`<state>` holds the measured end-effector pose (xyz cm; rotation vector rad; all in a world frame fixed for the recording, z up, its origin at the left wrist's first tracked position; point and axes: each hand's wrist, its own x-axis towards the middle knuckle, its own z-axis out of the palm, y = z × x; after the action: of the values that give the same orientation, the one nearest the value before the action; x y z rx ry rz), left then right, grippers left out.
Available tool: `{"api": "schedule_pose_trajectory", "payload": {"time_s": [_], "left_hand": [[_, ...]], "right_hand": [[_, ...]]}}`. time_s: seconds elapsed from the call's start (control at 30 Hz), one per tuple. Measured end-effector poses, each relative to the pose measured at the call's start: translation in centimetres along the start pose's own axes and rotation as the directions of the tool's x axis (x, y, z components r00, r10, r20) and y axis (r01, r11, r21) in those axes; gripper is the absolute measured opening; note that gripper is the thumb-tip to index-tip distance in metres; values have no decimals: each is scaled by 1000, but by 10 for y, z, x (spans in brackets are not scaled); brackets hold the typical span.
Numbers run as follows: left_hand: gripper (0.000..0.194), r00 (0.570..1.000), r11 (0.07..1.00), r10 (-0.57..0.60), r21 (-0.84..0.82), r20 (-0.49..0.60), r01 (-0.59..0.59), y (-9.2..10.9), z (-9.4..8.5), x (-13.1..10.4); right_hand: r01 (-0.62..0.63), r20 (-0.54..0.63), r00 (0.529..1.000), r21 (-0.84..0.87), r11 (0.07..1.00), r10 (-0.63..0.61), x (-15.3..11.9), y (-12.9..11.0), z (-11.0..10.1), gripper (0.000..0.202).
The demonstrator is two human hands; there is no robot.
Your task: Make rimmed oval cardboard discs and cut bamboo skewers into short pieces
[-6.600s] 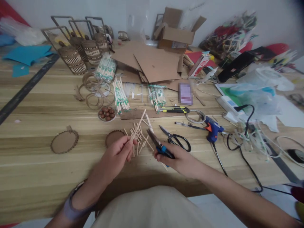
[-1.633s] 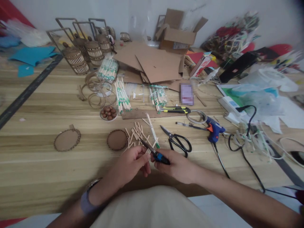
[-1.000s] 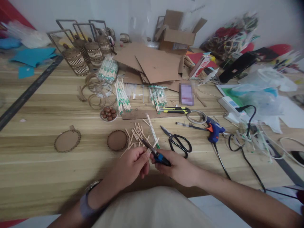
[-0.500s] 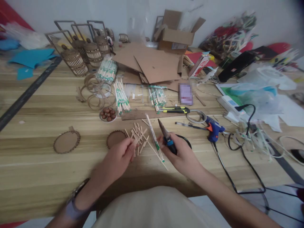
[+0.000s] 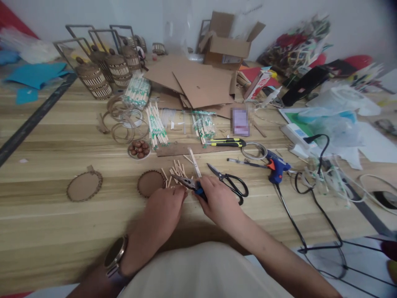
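In my right hand [image 5: 217, 198] is a pair of needle-nose pliers [image 5: 186, 181] with blue-and-black handles, its jaws pointing left. My left hand [image 5: 164, 209] is closed just below those jaws, knuckles up. It pinched a thin wooden stick a moment ago; now that stick is almost wholly hidden by the fingers and pliers. Short cut wooden sticks [image 5: 177, 169] lie scattered just beyond the hands. A paper-wrapped chopstick packet [image 5: 194, 161] extends from behind my right hand. Left of the sticks rests a round cardboard disc [image 5: 151, 184] with a ridged rim.
Black scissors [image 5: 231, 180] lie right of my hands, and a blue glue gun [image 5: 277, 166] with a cord sits farther right. A bowl of brown balls [image 5: 139, 149], a cutter knife [image 5: 226, 142] and bundled chopsticks [image 5: 156, 124] are beyond. Another disc [image 5: 84, 186] lies left.
My right hand has swung the pliers left and down to my left hand, uncovering the scissors. My left hand has turned knuckles up, and the stick it pinched is now mostly hidden.
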<state>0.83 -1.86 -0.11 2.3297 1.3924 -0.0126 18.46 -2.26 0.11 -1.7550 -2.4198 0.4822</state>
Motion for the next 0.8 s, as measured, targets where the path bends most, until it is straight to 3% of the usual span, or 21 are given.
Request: {"api": "schedule_pose_trajectory", "payload": {"time_s": [0.13,0.27,0.43,0.5,0.53,0.6,0.67,0.7,0.8], "left_hand": [[29,999,997,11,71,-31,-8,-1,10,3],[31,999,995,-21,96,-27,24,6,8,3],[31,991,991,-124,-53,-48,122,3,0,2],[27,993,966,-118,-233,-16,111,-9,-3,2],[27,995,900,-94,-426,15,92,-16,-3,2],[34,994,599,-74,-793,85,113,-27,-4,1],[35,981,271,-117,-945,156,183,-30,-4,2],[33,971,171,-146,-962,189,213,-29,-4,2],[23,950,80,-164,-957,264,279,-15,-3,4]], "right_hand": [[-116,71,991,-18,993,117,6,-3,4,10],[-148,51,988,-24,989,149,11,-10,11,10],[-151,-9,988,18,988,152,17,-9,11,8],[-72,11,997,118,990,72,16,0,5,6],[-19,19,1000,179,984,16,15,5,1,6],[88,20,995,286,954,-98,11,14,-9,11],[168,10,983,347,922,-183,8,18,-19,12],[196,14,976,369,908,-217,7,17,-23,11],[257,50,950,436,862,-309,7,11,-28,13]]}}
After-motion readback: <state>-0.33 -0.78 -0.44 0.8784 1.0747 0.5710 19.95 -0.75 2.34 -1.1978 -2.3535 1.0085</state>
